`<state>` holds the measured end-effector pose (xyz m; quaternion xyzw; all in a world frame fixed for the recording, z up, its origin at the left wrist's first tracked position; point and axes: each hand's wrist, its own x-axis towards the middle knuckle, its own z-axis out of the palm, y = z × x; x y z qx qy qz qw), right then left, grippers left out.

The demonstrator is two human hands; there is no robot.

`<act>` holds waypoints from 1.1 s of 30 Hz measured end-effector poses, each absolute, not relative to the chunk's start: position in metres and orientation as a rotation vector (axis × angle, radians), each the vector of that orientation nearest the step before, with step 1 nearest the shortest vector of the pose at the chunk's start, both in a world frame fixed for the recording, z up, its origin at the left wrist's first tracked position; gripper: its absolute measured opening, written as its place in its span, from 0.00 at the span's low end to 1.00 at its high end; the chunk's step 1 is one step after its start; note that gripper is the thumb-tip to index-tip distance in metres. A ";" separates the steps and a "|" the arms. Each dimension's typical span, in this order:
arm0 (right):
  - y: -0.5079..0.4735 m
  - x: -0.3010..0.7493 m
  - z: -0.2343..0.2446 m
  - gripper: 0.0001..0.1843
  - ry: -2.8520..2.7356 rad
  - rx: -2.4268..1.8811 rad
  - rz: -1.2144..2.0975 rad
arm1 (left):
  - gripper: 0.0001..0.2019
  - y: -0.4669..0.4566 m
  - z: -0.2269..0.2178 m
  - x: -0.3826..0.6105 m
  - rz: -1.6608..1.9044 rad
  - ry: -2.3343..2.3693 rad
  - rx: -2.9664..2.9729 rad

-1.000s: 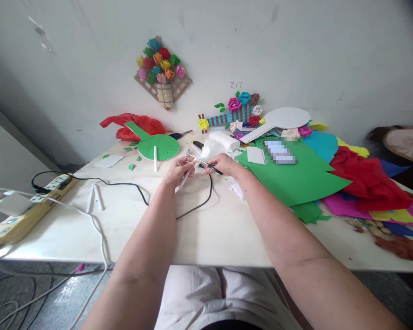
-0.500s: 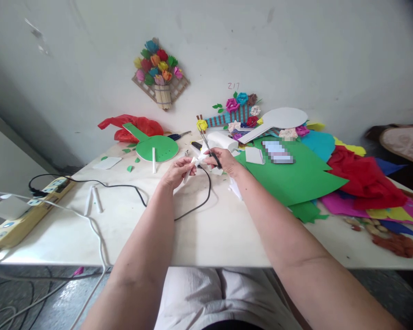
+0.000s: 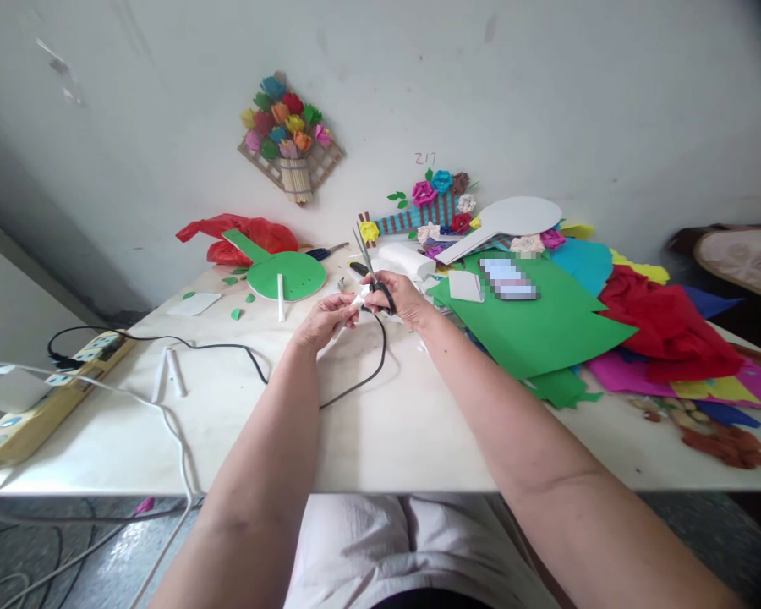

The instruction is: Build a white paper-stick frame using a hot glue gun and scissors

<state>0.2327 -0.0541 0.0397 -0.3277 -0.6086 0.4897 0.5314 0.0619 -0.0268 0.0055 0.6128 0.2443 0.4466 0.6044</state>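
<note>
My left hand (image 3: 331, 319) is closed on a thin white paper stick, which pokes out below the fingers. In my right hand (image 3: 401, 298) is a pair of scissors (image 3: 365, 245) with black handles, blades pointing up and away. Its fingertips meet the left ones at a small white paper piece (image 3: 360, 298) at the stick's top. A white roll (image 3: 408, 259) lies just behind the hands. To the left is a green round-ended paddle shape (image 3: 287, 276) with a white stick (image 3: 280, 298) resting across its edge.
A yellow power strip (image 3: 69, 391) with cords sits on the left; a black cable (image 3: 380, 355) loops below my hands. Green sheets (image 3: 545, 330), a phone (image 3: 508, 279) and red fabric (image 3: 672, 326) cover the right. Two white sticks (image 3: 176, 372) lie at left. A flower decoration (image 3: 292, 127) hangs on the wall.
The scissors in my right hand have tilted slightly left, and my fingertips have drawn closer together at the paper. A white scrap below the right wrist is now mostly out of sight.
</note>
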 end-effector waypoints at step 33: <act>-0.042 0.236 0.029 0.21 -1.325 -0.932 1.138 | 0.13 -0.022 0.002 0.066 1.091 0.707 1.553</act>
